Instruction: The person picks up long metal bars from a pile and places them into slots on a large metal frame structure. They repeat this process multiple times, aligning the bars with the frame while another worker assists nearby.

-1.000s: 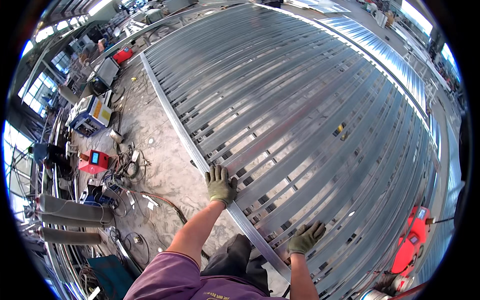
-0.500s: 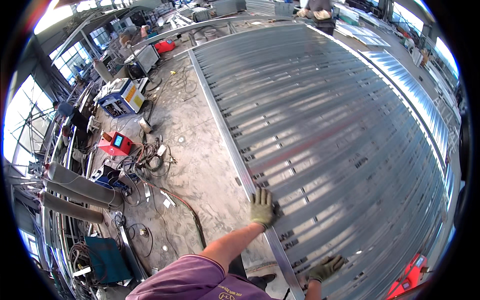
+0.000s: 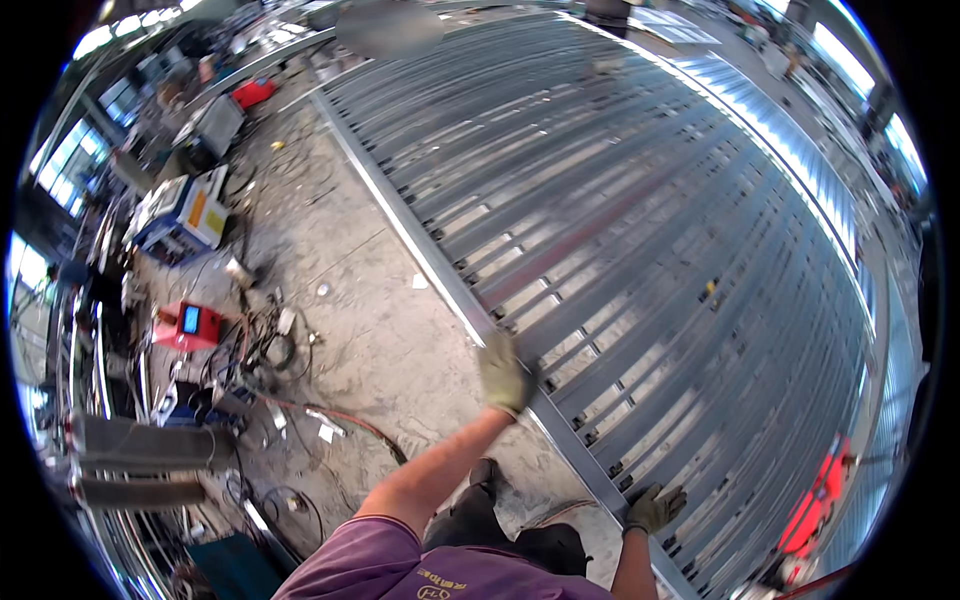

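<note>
A large metal panel (image 3: 640, 240) of long parallel slats fills the middle and right, edged on its near left by a flat metal rail (image 3: 420, 255). My left hand (image 3: 508, 378), in a greenish work glove, rests at this rail; blur hides how its fingers lie. Further toward me, my right hand (image 3: 655, 508), gloved alike, lies with fingers stretched out on the panel beside the same rail. It holds nothing. Gaps between the slats show the floor, and small dark pieces sit at the slat ends along the rail.
Left on the floor stand a blue-and-white machine (image 3: 182, 215), a red box with a screen (image 3: 188, 326), tangled cables (image 3: 275, 345) and grey cylinders (image 3: 150, 445). A red machine (image 3: 820, 500) is at the lower right. Another person's legs (image 3: 607, 15) show beyond the panel.
The view has shifted, and my legs now show more. My right hand has come closer to the rail. My left hand stays at the rail and is now blurred.
</note>
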`<action>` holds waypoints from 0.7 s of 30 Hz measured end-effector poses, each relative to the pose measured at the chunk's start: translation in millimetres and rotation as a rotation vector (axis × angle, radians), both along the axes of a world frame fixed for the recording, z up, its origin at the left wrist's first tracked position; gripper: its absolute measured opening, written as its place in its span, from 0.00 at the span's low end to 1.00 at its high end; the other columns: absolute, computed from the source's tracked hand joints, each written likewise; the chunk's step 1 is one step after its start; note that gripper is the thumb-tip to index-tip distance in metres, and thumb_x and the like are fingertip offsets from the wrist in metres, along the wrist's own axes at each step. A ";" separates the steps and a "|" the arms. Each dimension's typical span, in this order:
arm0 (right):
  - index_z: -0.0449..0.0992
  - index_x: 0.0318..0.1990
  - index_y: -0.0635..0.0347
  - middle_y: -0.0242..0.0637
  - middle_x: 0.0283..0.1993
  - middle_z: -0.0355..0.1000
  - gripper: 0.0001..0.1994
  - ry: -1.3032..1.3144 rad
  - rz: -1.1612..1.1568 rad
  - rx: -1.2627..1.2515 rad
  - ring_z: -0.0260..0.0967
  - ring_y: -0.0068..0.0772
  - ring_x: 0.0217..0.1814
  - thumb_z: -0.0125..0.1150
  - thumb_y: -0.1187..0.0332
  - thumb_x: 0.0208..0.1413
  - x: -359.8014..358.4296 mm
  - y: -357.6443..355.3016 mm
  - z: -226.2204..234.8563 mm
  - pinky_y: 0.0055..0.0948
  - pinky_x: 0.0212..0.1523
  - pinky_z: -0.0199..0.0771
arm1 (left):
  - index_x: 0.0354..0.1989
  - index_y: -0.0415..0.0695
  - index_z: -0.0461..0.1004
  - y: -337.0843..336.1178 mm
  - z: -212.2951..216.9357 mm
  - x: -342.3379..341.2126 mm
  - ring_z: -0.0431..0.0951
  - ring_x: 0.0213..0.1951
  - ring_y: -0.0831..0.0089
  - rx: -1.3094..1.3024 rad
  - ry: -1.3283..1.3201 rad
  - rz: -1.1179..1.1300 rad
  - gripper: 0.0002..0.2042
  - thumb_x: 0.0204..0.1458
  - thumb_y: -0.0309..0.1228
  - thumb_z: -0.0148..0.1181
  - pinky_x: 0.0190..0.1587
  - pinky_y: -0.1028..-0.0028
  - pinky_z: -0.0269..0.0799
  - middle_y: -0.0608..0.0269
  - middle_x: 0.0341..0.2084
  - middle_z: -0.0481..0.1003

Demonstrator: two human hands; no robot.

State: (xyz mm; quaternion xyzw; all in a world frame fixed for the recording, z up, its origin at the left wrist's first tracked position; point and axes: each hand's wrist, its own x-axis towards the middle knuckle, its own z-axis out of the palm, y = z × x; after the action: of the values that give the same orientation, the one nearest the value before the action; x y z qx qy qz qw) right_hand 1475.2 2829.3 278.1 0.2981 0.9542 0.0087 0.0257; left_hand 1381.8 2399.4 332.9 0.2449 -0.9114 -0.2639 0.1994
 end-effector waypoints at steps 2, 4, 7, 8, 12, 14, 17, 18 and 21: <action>0.59 0.73 0.66 0.54 0.77 0.53 0.34 0.083 0.071 -0.002 0.43 0.53 0.82 0.49 0.50 0.67 -1.0 -5.0 -1.6 0.44 0.80 0.41 | 0.67 0.33 0.60 -60.8 -26.3 -23.9 0.57 0.70 0.39 -0.112 -0.078 0.279 0.39 0.54 0.51 0.60 0.73 0.49 0.49 0.34 0.67 0.62; 0.63 0.70 0.67 0.56 0.74 0.58 0.33 0.148 0.111 -0.016 0.46 0.55 0.80 0.50 0.51 0.66 -12.2 -24.1 5.2 0.47 0.79 0.44 | 0.65 0.34 0.64 -125.1 -68.1 -38.4 0.63 0.69 0.44 -0.059 -0.158 0.635 0.39 0.54 0.55 0.61 0.72 0.54 0.55 0.37 0.66 0.64; 0.65 0.67 0.68 0.57 0.72 0.60 0.31 0.256 0.099 -0.008 0.48 0.60 0.79 0.51 0.53 0.65 -3.2 -15.7 2.9 0.52 0.78 0.46 | 0.67 0.34 0.57 -128.8 -17.7 -83.2 0.75 0.58 0.46 0.472 -0.294 0.685 0.46 0.50 0.58 0.64 0.59 0.54 0.71 0.41 0.59 0.70; 0.65 0.68 0.68 0.57 0.72 0.60 0.32 0.263 0.112 -0.014 0.48 0.60 0.79 0.51 0.53 0.64 -10.4 -18.3 4.2 0.52 0.78 0.46 | 0.68 0.34 0.55 -130.9 -39.4 -90.0 0.78 0.54 0.47 0.532 -0.230 0.784 0.48 0.49 0.59 0.66 0.55 0.53 0.76 0.43 0.57 0.71; 0.61 0.69 0.69 0.58 0.73 0.57 0.35 0.200 0.107 -0.071 0.44 0.61 0.80 0.53 0.52 0.61 -3.0 -18.4 13.6 0.54 0.78 0.43 | 0.69 0.34 0.51 -110.7 -47.0 -105.5 0.79 0.52 0.48 0.328 -0.414 0.924 0.48 0.53 0.62 0.60 0.50 0.55 0.79 0.44 0.53 0.71; 0.59 0.70 0.70 0.57 0.74 0.56 0.36 0.149 0.081 -0.084 0.42 0.61 0.80 0.53 0.52 0.61 -4.0 -24.9 29.0 0.53 0.79 0.39 | 0.67 0.35 0.53 -99.0 -26.2 -107.7 0.81 0.50 0.47 0.341 -0.460 0.891 0.44 0.57 0.61 0.56 0.47 0.52 0.80 0.44 0.53 0.71; 0.58 0.71 0.70 0.57 0.74 0.55 0.38 0.133 0.051 -0.113 0.42 0.61 0.80 0.53 0.51 0.60 -6.5 -30.0 34.1 0.54 0.79 0.37 | 0.70 0.33 0.52 -109.8 -35.9 -108.0 0.79 0.53 0.47 0.327 -0.495 0.958 0.45 0.59 0.63 0.50 0.48 0.51 0.79 0.43 0.54 0.70; 0.58 0.71 0.70 0.58 0.74 0.56 0.38 0.142 0.059 -0.107 0.43 0.61 0.80 0.53 0.51 0.60 -6.2 -29.1 34.4 0.54 0.79 0.38 | 0.70 0.33 0.53 -111.4 -44.3 -108.5 0.78 0.55 0.46 0.283 -0.496 0.991 0.45 0.59 0.63 0.48 0.50 0.51 0.78 0.42 0.55 0.70; 0.59 0.70 0.71 0.60 0.72 0.57 0.38 0.163 0.077 -0.095 0.45 0.63 0.79 0.54 0.51 0.59 -1.5 -27.3 33.8 0.57 0.78 0.39 | 0.68 0.32 0.55 -114.4 -52.4 -109.1 0.78 0.53 0.45 0.257 -0.464 0.990 0.43 0.60 0.63 0.47 0.49 0.49 0.78 0.41 0.54 0.71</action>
State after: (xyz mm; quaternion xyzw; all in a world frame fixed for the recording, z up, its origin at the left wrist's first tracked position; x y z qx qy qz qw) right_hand 1473.7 2801.9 311.9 0.2595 0.9631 -0.0599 -0.0381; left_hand 1272.7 2285.0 280.4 0.7173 -0.6683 -0.1868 0.0622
